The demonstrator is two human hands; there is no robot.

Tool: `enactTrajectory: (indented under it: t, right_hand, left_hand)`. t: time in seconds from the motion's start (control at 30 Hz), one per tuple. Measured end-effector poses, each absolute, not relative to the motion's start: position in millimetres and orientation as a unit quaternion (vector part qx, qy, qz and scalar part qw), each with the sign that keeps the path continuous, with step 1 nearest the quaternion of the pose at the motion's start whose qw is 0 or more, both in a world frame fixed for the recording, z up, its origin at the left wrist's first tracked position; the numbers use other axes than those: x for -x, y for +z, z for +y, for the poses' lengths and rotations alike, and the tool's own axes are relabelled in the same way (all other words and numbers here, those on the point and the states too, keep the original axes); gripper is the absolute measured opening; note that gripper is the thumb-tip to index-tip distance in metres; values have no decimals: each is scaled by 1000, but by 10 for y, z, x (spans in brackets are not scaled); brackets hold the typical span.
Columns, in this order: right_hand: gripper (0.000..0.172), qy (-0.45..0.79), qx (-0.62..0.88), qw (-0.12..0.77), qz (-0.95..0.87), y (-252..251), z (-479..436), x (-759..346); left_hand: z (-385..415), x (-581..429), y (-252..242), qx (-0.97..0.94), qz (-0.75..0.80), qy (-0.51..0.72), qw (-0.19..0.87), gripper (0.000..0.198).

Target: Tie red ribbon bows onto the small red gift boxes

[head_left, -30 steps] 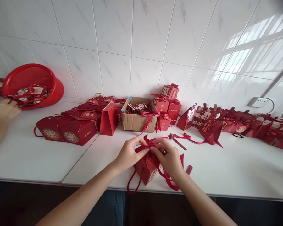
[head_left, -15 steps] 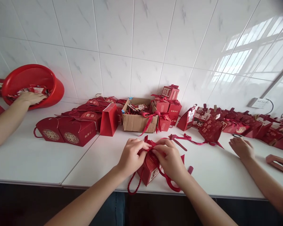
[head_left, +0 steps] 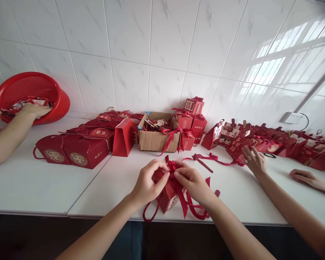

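A small red gift box [head_left: 166, 196] with a rope handle stands near the front edge of the white counter [head_left: 56, 187]. A red ribbon [head_left: 178, 193] is wound over its top and trails down its front and right side. My left hand [head_left: 148, 182] pinches the ribbon at the box's top from the left. My right hand [head_left: 193, 182] pinches the same ribbon from the right. The fingertips of both hands meet at the knot above the box.
A cardboard carton [head_left: 155, 135] sits behind, flanked by red gift bags [head_left: 78, 150] and stacked small red boxes [head_left: 191, 117]. A loose ribbon [head_left: 211, 159] lies to the right. Another person's hand [head_left: 34, 108] is in a red basin [head_left: 29, 92]; a second person's hands [head_left: 254, 160] reach among the boxes at right.
My fingers have drawn the ribbon up into a knot and its ends now hang down the front. A second person's hands came in from the right and moved toward the boxes.
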State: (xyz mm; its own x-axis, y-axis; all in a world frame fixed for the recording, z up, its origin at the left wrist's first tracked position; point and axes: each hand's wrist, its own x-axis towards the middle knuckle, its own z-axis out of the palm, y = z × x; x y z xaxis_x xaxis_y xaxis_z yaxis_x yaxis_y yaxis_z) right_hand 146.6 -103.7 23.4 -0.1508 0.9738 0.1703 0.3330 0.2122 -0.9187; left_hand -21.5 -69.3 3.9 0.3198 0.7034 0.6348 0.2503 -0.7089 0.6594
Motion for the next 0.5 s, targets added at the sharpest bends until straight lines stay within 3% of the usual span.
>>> enactTrajectory:
  t: [0.3,0.4,0.5]
  right_hand:
    - [28,376,521,428,-635,249,-1069,-1445]
    - [30,309,540,424,-658,241,-1087,-1479]
    - [18,189,555,414,-697,211,-1078,-1530]
  left_hand:
    - [-626,261,55,-777,320,457,289,8]
    - [-602,293,125,-785,329,434,296,8]
    - [-604,330,217,-805,335,393,292,10]
